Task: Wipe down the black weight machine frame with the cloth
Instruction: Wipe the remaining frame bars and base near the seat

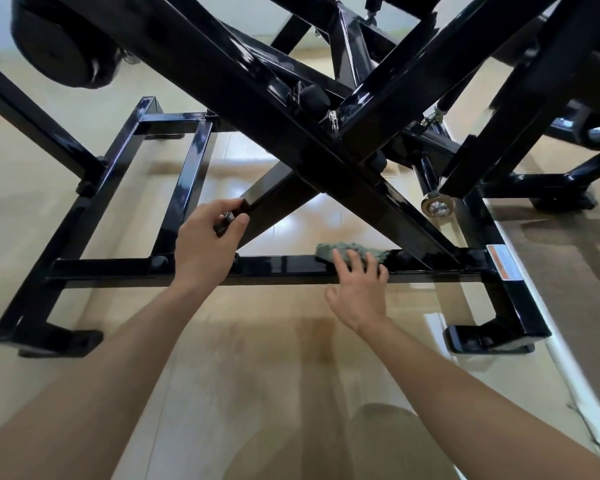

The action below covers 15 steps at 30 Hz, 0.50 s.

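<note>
The right hand (359,289), fingers spread flat, presses the green cloth (360,249) onto the low crossbar (284,266) of the black frame (326,161). Just above that crossbar, the left hand (212,237) grips a diagonal tube (274,195) by its end. Long, even strokes along the glossy square steel (nubby cloth kept flat) would likely serve best.

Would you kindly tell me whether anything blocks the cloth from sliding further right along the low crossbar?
Yes. Just right of the cloth, pressed flat under the right hand, a diagonal beam comes down onto the crossbar, with a bolt head beside the joint. The wipe would likely have to stop there or go around it.
</note>
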### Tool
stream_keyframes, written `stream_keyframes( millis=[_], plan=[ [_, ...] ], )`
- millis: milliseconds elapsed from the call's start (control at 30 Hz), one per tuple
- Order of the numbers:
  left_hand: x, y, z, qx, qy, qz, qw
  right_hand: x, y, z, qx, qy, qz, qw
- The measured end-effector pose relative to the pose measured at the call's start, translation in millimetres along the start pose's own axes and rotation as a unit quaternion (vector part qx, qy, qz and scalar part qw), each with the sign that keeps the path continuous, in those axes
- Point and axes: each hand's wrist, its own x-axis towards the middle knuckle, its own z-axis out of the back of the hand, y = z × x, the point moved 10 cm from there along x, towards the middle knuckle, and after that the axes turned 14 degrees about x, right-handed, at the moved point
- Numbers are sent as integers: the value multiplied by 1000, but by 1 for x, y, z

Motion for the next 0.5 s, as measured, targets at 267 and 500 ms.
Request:
stream_keyframes(
  millis=[267,500],
  plan=[
    [-5,-12,-1,59,-14,-14,998,5,53,-20,37,85,138,986],
    [-4,-15,-1,83,-17,-13,996,-12,58,-19,-15,45,203,978]
  ],
)
